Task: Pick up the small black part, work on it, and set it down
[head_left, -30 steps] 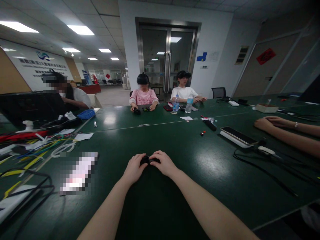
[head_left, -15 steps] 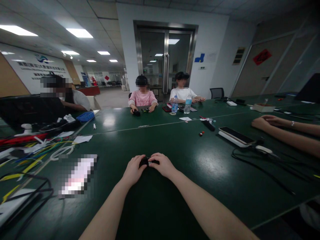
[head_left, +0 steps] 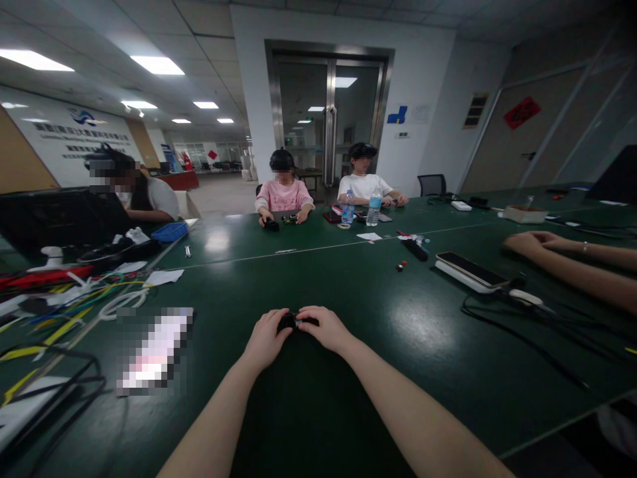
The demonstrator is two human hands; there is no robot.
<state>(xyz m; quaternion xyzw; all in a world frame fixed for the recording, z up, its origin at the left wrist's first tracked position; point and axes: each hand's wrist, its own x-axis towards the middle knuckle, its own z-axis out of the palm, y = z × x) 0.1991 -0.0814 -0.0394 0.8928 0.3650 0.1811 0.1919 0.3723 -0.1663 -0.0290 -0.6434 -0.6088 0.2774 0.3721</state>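
Note:
Resting low over the green table (head_left: 223, 398), my left hand (head_left: 267, 335) is closed round the left end of a small black object (head_left: 287, 322). My right hand (head_left: 326, 330) grips its right end between thumb and fingers. A pale, metallic-looking bit shows in the middle, between the two sets of fingertips. Fingers cover most of the object, so its kind cannot be told, nor whether it is one piece or two joined parts.
A phone (head_left: 156, 352) with its screen blurred lies left, beside tangled cables (head_left: 124, 303). To the right are a dark phone on a white box (head_left: 470, 272), a black cable (head_left: 522, 358) and another person's hands (head_left: 530, 242). Bottles (head_left: 373, 207) and seated people are across the table.
My hands and the black object keep almost the same place. The person's hands at the right have shifted slightly to the right; the person at far left has raised their head a little.

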